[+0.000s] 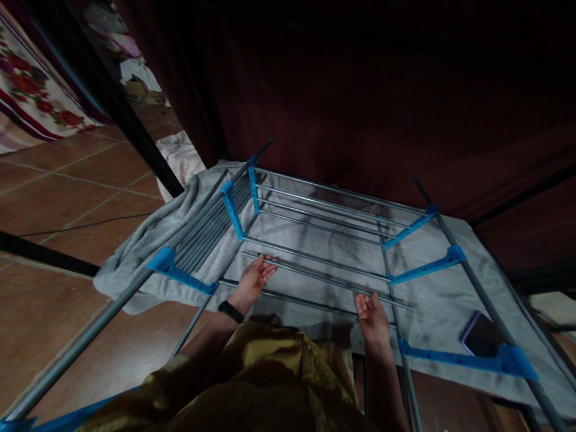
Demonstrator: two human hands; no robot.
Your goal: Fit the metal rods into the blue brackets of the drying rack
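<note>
A loose grey metal rod runs across in front of me, its two ends short of the side frames. My left hand, with a black band on the wrist, is closed round it near the left end. Near the other end, my right hand pinches the same rod between thumb and fingers. Around them stands a partly assembled drying rack of grey tubes, with blue plastic brackets on both sides. Several crossbars span the far part of it. Another bar lies lower, just nearer to me than the held rod.
A grey blanket covers the surface under the rack. Several loose rods lie side by side at the left. At the right is a phone. Behind rises a dark red panel; tiled floor shows at left.
</note>
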